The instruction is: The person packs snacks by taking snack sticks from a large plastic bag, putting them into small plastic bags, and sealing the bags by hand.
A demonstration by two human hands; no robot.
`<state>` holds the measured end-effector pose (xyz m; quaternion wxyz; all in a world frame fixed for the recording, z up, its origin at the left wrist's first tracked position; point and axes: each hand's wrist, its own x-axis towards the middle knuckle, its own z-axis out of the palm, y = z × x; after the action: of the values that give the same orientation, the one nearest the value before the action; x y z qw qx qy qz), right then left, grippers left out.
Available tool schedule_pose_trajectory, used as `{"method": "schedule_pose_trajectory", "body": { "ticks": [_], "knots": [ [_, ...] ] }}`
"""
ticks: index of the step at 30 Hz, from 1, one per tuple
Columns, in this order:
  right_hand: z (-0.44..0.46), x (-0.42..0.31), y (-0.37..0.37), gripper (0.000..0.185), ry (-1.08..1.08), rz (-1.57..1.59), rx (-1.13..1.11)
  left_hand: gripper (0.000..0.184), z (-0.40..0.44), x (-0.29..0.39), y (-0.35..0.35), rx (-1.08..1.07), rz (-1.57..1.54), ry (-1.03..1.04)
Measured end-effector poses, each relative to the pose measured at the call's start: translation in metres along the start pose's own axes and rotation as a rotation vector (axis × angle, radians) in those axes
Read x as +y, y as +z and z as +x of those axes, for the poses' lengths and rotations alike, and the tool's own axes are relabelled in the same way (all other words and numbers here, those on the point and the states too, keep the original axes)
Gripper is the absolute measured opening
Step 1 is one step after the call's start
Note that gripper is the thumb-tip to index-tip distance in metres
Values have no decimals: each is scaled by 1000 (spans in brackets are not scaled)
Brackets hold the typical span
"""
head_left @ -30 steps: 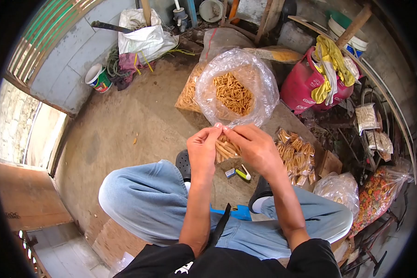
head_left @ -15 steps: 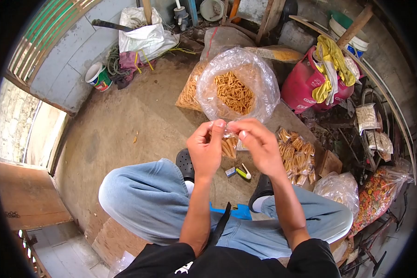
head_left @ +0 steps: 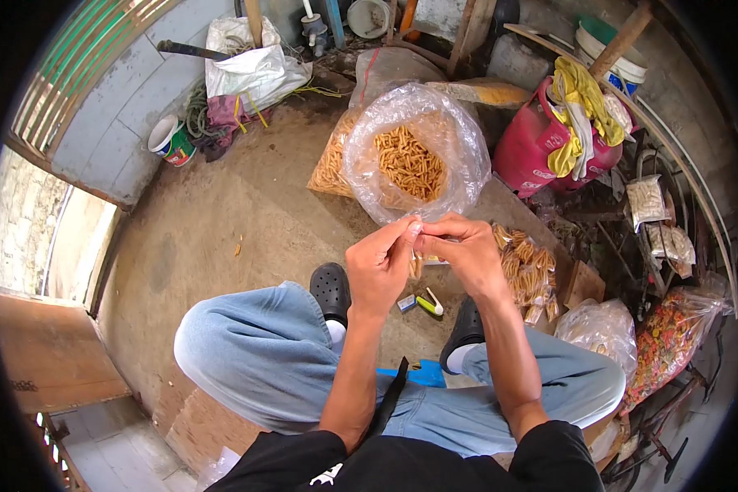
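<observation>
Both hands meet over the floor, just below a large open clear bag (head_left: 467, 156) of brown stick snacks (head_left: 410, 164). My left hand (head_left: 379, 266) pinches the top of a small clear snack bag (head_left: 416, 266), most of it hidden behind the fingers. Thumb and fingers of my right hand (head_left: 466, 256) are closed on the same bag top. Below the hands lie a small blue box (head_left: 407, 303) and a green-and-white tool (head_left: 429, 306). Right of my right hand is a pile of filled small snack bags (head_left: 529, 266).
Pink gas cylinders (head_left: 521, 152) with yellow cloths (head_left: 582, 111) stand at the right. A bag of colourful snacks (head_left: 668, 344) leans at the far right. At the upper left are a paint bucket (head_left: 170, 139) and a white sack (head_left: 258, 78). Black clogs (head_left: 330, 291) flank the tools.
The small bag has turned and is now mostly hidden by my left hand. My left hand has shifted right, and the fingers of both hands have closed together at the bag top.
</observation>
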<state>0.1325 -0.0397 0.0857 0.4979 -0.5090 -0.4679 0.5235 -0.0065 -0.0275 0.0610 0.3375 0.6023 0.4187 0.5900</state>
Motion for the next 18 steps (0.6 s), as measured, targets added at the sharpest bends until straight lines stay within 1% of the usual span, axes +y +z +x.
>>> {"method": "schedule_pose_trajectory", "body": {
  "ticks": [1, 3, 5, 9, 11, 12, 14, 18],
  "knots": [
    [1, 0, 0, 16, 0, 1, 0, 13, 0, -4, 1, 9, -2, 15],
    [2, 2, 1, 16, 112, 37, 32, 14, 0, -6, 0, 17, -4, 29],
    [4, 5, 2, 13, 128, 37, 51, 16, 1, -2, -3, -32, 52, -24],
    [6, 7, 2, 9, 130, 51, 84, 17, 2, 3, -4, -68, 53, -104],
    [7, 8, 0, 11, 129, 81, 83, 25, 1, 3, -4, -53, -170, -278],
    [8, 8, -2, 13, 126, 109, 82, 25, 4, 6, -7, -53, -170, -278],
    [8, 7, -4, 13, 135, 121, 77, 29, 13, 15, -17, -113, -643, -730],
    [8, 4, -8, 13, 173, 136, 53, 26, 8, -7, -22, -180, -706, -780]
  ]
}}
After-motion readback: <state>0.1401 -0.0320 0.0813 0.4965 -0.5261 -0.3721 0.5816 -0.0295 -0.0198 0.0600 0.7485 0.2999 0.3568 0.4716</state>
